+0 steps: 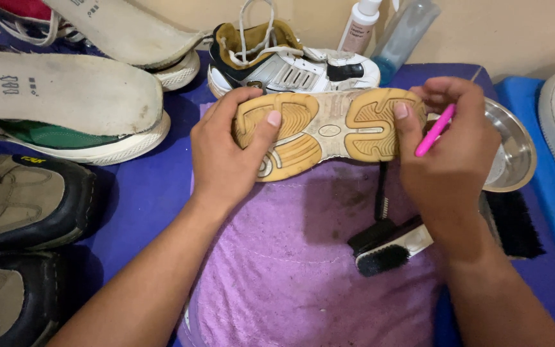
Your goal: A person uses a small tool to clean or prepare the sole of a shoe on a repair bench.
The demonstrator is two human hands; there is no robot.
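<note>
A sneaker (329, 128) is held sole-up over a purple towel (303, 257), its tan and white rubber sole facing me. My left hand (226, 154) grips the left end of the sole, thumb pressed on the tread. My right hand (451, 154) holds the right end with its thumb on the sole, and a thin pink-handled tool (434, 131) lies between its fingers. The matching white sneaker (290, 61) stands upright just behind.
Black-bristled brushes (387, 247) lie on the towel under my right wrist. A steel bowl (512, 151) sits at right. Two bottles (380, 26) stand at the back wall. Insoles (59, 90) and several other shoes (27, 205) crowd the left side of the blue mat (142, 186).
</note>
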